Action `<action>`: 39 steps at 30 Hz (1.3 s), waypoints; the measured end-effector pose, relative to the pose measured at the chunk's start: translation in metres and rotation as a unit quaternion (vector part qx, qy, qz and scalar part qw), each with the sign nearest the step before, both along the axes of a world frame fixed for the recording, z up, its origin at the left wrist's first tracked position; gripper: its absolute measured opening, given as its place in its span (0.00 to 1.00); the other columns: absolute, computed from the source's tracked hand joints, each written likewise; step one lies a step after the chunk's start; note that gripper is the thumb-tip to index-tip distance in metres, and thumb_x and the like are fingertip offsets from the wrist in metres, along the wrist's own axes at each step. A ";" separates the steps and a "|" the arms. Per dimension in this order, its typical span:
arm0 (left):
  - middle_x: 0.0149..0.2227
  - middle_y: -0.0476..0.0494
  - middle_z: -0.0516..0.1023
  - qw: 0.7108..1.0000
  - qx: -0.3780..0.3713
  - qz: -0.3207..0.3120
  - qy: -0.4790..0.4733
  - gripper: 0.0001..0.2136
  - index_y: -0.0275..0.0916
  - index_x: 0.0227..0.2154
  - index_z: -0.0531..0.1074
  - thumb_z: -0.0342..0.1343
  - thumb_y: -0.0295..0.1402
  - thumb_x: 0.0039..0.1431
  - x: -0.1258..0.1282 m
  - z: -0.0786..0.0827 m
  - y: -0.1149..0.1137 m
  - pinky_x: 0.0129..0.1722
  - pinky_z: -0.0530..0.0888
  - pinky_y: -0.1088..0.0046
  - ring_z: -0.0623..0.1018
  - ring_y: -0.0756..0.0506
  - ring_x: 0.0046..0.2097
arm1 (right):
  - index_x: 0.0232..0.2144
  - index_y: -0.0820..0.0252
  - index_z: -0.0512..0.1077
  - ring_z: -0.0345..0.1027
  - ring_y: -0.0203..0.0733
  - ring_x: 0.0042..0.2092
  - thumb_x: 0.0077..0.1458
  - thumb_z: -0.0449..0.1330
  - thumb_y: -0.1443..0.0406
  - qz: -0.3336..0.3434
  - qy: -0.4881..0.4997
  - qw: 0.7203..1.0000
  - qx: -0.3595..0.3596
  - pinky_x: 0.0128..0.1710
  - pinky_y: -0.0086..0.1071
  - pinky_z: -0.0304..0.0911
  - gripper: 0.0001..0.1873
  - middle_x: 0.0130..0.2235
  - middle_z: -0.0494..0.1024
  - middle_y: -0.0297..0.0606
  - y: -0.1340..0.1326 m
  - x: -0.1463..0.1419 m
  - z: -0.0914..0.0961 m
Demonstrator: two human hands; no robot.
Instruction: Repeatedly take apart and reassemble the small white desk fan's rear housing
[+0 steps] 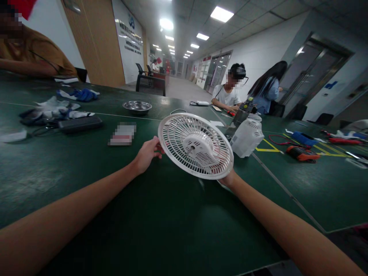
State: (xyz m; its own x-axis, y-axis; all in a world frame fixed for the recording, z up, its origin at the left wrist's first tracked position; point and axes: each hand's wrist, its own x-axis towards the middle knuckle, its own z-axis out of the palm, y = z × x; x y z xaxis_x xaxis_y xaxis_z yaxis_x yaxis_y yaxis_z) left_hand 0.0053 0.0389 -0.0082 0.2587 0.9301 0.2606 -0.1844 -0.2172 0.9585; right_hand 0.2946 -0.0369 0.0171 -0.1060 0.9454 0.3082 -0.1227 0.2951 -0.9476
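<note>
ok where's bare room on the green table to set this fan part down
The green table is bare this side of the fan part, between both forearms, and right of the seam, nearer than the orange meter. Crowded: far left, around the black case and blue cloth.

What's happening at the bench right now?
Someone is holding a white fan grille tilted over the green table. The right hand is at its lower right edge, mostly hidden behind it; the left hand is at the left rim. A metal bowl sits farther back to the left, a whitish plastic jug to the right. Across the table is a person in a white shirt.
</note>
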 end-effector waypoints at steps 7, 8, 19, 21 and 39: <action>0.23 0.45 0.75 0.990 -0.120 -0.056 -0.048 0.27 0.36 0.26 0.76 0.53 0.59 0.61 -0.002 0.011 -0.005 0.30 0.72 0.69 0.74 0.45 0.28 | 0.61 0.52 0.68 0.76 0.52 0.49 0.53 0.69 0.50 -0.059 -0.165 0.978 0.116 0.52 0.48 0.71 0.36 0.52 0.80 0.41 0.000 0.018 0.000; 0.22 0.46 0.75 0.987 -0.139 -0.063 -0.049 0.25 0.36 0.24 0.75 0.57 0.55 0.61 -0.003 0.014 -0.006 0.30 0.72 0.69 0.74 0.46 0.27 | 0.62 0.52 0.67 0.76 0.53 0.50 0.52 0.69 0.51 -0.058 -0.205 0.967 0.141 0.53 0.49 0.71 0.37 0.53 0.79 0.42 0.000 0.019 -0.001; 0.31 0.41 0.83 0.972 -0.220 -0.045 0.077 0.10 0.33 0.34 0.81 0.65 0.37 0.58 -0.005 0.012 0.006 0.33 0.74 0.69 0.80 0.46 0.31 | 0.58 0.57 0.68 0.76 0.54 0.48 0.52 0.69 0.48 -0.073 -0.456 0.841 0.281 0.51 0.47 0.71 0.36 0.50 0.79 0.48 -0.003 0.014 0.010; 0.30 0.43 0.83 0.974 -0.197 -0.039 0.107 0.13 0.34 0.33 0.81 0.65 0.41 0.58 -0.006 0.010 0.006 0.31 0.72 0.69 0.79 0.47 0.29 | 0.60 0.57 0.65 0.76 0.53 0.47 0.52 0.69 0.48 -0.058 -0.457 0.845 0.272 0.51 0.47 0.71 0.39 0.50 0.79 0.47 -0.003 0.016 0.012; 0.37 0.42 0.85 0.978 -0.047 -0.009 0.202 0.15 0.38 0.39 0.82 0.57 0.43 0.62 -0.003 0.014 -0.002 0.40 0.75 0.64 0.81 0.41 0.39 | 0.69 0.56 0.54 0.76 0.54 0.45 0.44 0.70 0.58 -0.282 -0.406 0.869 0.032 0.53 0.53 0.69 0.53 0.42 0.80 0.41 0.063 0.073 -0.021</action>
